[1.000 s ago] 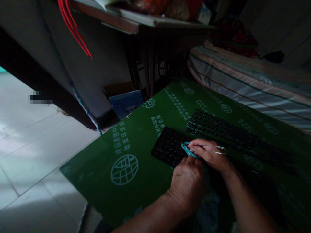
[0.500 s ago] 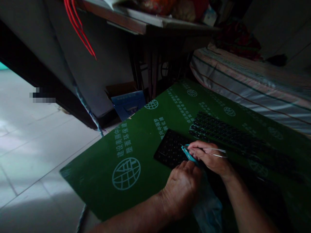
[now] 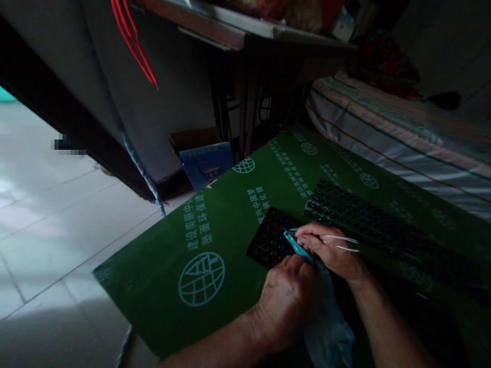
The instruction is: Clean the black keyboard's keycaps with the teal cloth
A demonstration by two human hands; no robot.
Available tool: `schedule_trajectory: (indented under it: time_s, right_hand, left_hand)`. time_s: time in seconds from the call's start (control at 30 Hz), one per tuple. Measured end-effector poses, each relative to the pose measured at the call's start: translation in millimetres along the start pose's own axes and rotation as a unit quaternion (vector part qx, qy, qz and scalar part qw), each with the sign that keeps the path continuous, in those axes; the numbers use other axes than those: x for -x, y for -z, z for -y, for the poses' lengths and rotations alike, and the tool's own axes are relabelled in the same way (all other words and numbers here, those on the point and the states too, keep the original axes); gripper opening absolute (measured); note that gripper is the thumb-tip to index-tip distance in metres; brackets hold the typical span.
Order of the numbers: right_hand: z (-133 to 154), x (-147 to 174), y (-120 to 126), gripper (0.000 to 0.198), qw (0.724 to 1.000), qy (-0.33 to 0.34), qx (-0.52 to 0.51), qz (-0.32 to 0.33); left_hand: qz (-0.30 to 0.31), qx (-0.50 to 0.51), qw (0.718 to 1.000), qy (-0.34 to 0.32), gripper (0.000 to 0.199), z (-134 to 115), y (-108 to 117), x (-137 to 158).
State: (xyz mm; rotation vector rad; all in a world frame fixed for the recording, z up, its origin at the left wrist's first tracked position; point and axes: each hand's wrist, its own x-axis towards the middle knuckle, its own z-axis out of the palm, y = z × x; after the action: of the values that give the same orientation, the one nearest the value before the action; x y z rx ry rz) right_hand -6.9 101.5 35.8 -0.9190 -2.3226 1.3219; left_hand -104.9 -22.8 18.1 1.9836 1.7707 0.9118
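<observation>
Green board, head view: a black keyboard base lies on it, partly hidden by the hands; keycaps rest in rows, right and far. Left hand: fingers curled tight on blue cloth. Right hand: fingers pinching tweezers at the cloth's tip. Visible base appears stripped, refitting not begun; cloth coverage cannot be judged.

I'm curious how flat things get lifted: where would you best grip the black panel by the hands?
I'd probably take the black panel by its short left edge, coming from the left, thumb on top. It lies flat on the green board, and that straight end is uncovered, while the blue cloth, left hand and right hand crowd it farther right.
</observation>
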Motion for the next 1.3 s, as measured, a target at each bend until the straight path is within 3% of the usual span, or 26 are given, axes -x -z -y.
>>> schedule_trajectory:
  time_s: [0.5, 1.3]
  right_hand:
    - [8, -10, -6, 0.018, 0.999, 0.037, 0.036, 0.000]
    - [13, -30, -19, 0.019, 0.997, 0.071, 0.035, 0.006]
  left_hand:
    - [-0.035, -0.004, 0.999, 0.003, 0.016, 6, 1, 0]
    - [-0.051, 0.008, 0.996, 0.066, 0.015, 16, 4, -3]
